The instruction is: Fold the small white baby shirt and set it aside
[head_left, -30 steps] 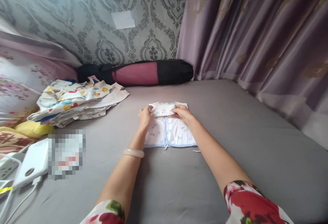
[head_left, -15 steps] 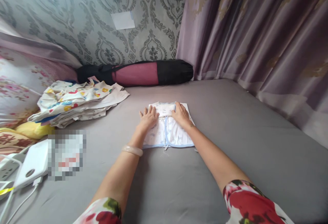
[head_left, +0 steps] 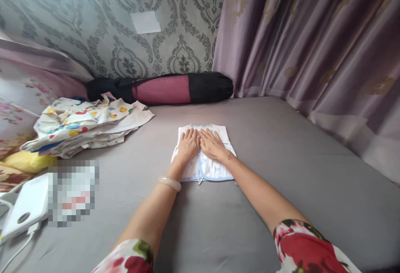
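A small white baby shirt [head_left: 215,168] with pale blue edging and a tie string lies folded on the grey sheet. Flat on its left half rests my left hand [head_left: 188,143], fingers extended and a pale bangle around the wrist. Beside it, my right hand [head_left: 212,144] lies flat on the right half, its fingers stretched out. Both hands meet near the middle of the shirt and cover part of its upper front.
A pile of printed clothes [head_left: 84,123] lies to the left. Along the wall is a long black and pink bag [head_left: 162,90]. A white power bank [head_left: 26,206] with cables and a blurred item [head_left: 75,194] sit at lower left. Curtains [head_left: 300,35] hang at right.
Both hands have moved inward to the middle of the shirt and now lie flat, close together. The flap at the top is smoothed down. The view has shifted slightly.
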A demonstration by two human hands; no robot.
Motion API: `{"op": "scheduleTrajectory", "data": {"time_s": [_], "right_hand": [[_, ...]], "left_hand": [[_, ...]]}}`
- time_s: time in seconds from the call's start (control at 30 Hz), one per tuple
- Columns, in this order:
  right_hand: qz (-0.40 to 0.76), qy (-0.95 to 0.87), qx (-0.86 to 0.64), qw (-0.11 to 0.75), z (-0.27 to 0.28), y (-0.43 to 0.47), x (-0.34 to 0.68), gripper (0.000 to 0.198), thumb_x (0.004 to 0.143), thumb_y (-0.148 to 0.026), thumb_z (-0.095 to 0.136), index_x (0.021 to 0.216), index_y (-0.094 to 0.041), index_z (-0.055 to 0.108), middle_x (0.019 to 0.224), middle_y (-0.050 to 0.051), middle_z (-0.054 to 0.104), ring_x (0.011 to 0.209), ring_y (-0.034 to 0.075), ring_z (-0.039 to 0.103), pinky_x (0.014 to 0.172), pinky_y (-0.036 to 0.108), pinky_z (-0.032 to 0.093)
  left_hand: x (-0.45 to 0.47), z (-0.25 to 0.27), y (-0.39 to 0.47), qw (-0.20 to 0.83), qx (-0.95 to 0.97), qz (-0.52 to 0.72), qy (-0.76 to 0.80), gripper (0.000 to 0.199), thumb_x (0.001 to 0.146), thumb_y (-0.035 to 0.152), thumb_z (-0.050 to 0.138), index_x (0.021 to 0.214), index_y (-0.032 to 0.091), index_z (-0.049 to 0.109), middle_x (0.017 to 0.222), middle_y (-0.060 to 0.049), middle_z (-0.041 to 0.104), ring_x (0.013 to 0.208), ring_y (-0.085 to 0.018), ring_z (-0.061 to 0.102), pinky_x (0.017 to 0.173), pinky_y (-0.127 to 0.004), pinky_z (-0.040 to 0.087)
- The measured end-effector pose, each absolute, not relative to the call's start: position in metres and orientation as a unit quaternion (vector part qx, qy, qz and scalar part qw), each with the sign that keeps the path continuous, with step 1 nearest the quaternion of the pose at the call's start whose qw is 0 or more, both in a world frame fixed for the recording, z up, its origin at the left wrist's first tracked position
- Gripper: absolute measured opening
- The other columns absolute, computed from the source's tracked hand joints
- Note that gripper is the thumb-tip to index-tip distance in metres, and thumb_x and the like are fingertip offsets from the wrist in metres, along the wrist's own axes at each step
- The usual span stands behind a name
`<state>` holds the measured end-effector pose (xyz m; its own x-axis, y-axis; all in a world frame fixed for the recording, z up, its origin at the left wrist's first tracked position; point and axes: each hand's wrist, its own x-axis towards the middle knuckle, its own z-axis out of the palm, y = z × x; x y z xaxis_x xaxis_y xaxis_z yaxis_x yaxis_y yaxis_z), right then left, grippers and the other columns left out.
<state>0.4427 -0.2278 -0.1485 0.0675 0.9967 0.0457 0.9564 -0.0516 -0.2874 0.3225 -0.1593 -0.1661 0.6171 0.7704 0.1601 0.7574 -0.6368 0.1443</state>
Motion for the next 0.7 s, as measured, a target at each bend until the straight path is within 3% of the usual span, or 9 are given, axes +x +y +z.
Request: {"op": "scheduleTrajectory", "data": {"time_s": [0.4,0.57,0.7], "right_hand": [[0.074,-0.672,-0.724,0.136,-0.1539,-0.2294,0.4421,0.058,0.097,-0.029,0.022,0.153,-0.013,0.030,0.160,0.005,0.027,0.149,0.021,0.017,0.120,0.047,0.007],[0.016,-0.641,-0.750,0.163,-0.1533,-0.2335,0.4395,0.056,0.099,-0.030,0.022,0.153,-0.015,0.030,0.162,0.007,0.020,0.150,0.023,0.010,0.120,0.051,-0.001],[0.007,-0.613,-0.773,0.164,-0.1536,-0.2334,0.4383,0.055,0.100,-0.031,0.024,0.152,-0.017,0.032,0.162,0.008,0.021,0.150,0.026,0.011,0.118,0.055,0.000]], "left_hand": [[0.3194,-0.1670,-0.1628,-0.002,0.898,0.116,0.424,0.055,0.102,0.035,0.018,0.148,0.011,0.039,0.153,-0.013,0.040,0.144,-0.026,0.032,0.118,-0.045,0.025],[0.3187,-0.1665,-0.1671,-0.023,0.880,0.177,0.440,0.056,0.102,0.036,0.018,0.149,0.011,0.037,0.156,-0.014,0.034,0.147,-0.028,0.024,0.120,-0.047,0.018],[0.3199,-0.1676,-0.1671,-0.029,0.879,0.166,0.447,0.056,0.102,0.038,0.020,0.148,0.012,0.039,0.156,-0.015,0.034,0.147,-0.030,0.023,0.120,-0.050,0.017]]}}
